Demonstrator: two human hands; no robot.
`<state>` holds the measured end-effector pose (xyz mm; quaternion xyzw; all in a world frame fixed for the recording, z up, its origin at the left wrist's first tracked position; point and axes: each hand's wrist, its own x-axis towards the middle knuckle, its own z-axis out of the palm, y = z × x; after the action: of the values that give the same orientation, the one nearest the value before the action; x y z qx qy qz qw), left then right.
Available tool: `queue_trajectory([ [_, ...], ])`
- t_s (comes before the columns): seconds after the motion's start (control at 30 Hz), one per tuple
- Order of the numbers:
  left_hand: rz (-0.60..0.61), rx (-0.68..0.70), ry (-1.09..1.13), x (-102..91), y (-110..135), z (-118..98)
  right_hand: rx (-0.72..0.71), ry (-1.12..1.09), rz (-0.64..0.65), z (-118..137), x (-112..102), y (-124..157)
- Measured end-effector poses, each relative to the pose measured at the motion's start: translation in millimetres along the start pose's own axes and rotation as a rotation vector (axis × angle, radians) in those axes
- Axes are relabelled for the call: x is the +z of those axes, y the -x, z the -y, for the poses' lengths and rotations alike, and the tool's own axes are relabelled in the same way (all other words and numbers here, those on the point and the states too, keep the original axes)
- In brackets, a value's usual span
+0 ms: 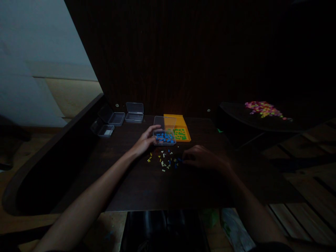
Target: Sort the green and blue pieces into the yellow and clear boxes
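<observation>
My left hand [145,140] rests against the left side of a small clear box [164,137] that holds blue pieces, its lid standing open; thumb and fingers touch the box's edge. My right hand [200,157] lies low on the dark table [131,182], fingers curled down at the right edge of a scatter of tiny yellow, white and blue pieces [165,160]. Whether its fingertips pinch a piece is too dark to tell. Behind the clear box lies an open orange box [181,131] with green pieces.
Three more clear boxes [134,112] stand open at the table's back left. A heap of pink and yellow pieces [264,109] lies on a dark round surface at the right. A dark panel rises behind the table.
</observation>
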<state>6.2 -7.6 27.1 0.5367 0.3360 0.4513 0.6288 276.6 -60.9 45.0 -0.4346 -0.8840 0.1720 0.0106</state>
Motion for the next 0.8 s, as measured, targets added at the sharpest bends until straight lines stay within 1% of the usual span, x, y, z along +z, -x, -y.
queue_trajectory([
  [0.2,0.000,-0.005,0.013,1.4,0,-1,0.008,-0.009,-0.011,5,0,-2],
  [0.43,0.000,-0.014,0.042,1.7,0,0,-0.024,-0.051,-0.056,2,7,-5],
  [0.6,0.012,-0.024,0.073,1.7,0,0,-0.010,-0.030,-0.066,0,11,-5],
  [0.7,0.011,-0.021,0.079,2.4,0,0,-0.035,-0.079,-0.095,-4,9,-7],
  [0.8,0.017,-0.018,0.080,3.6,1,0,-0.038,-0.192,-0.121,-9,-2,-12],
])
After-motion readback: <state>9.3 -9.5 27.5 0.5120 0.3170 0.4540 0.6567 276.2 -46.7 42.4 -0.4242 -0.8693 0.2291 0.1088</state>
